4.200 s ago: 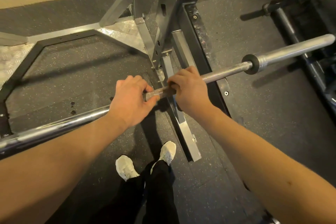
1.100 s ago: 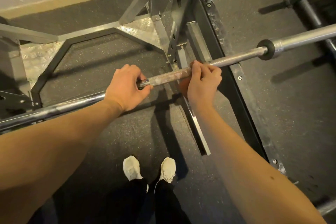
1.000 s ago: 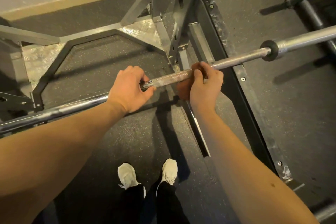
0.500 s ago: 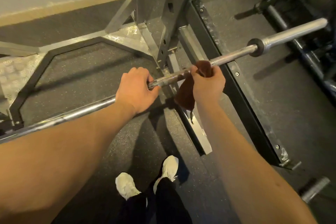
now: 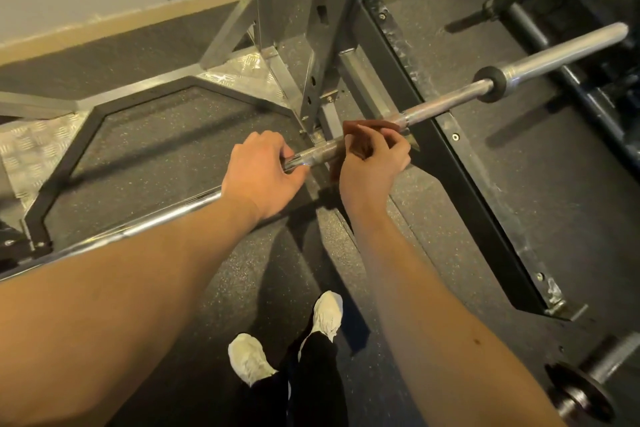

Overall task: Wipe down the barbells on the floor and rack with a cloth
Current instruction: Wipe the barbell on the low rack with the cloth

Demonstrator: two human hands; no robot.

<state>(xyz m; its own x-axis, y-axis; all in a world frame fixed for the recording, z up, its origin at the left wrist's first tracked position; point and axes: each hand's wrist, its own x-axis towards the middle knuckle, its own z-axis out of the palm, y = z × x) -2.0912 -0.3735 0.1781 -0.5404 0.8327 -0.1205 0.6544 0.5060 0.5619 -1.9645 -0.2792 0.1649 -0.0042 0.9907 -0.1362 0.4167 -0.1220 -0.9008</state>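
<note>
A long steel barbell runs across the view at waist height, from the lower left to its bare sleeve at the upper right. My left hand grips its knurled shaft from above. Just to the right, my right hand pinches a dark red-brown cloth that is draped over the shaft. The cloth covers a short stretch of bar; part of it hangs hidden behind my fingers.
The grey rack upright and its black base beam stand right behind the bar. A second barbell's end with a collar lies on the rubber floor at lower right. Dark equipment fills the upper right. My white shoes are below.
My right hand has opened its wrap round the bar and now spreads the cloth over the shaft with its fingertips; the cloth no longer hangs down. My left hand keeps its grip.
</note>
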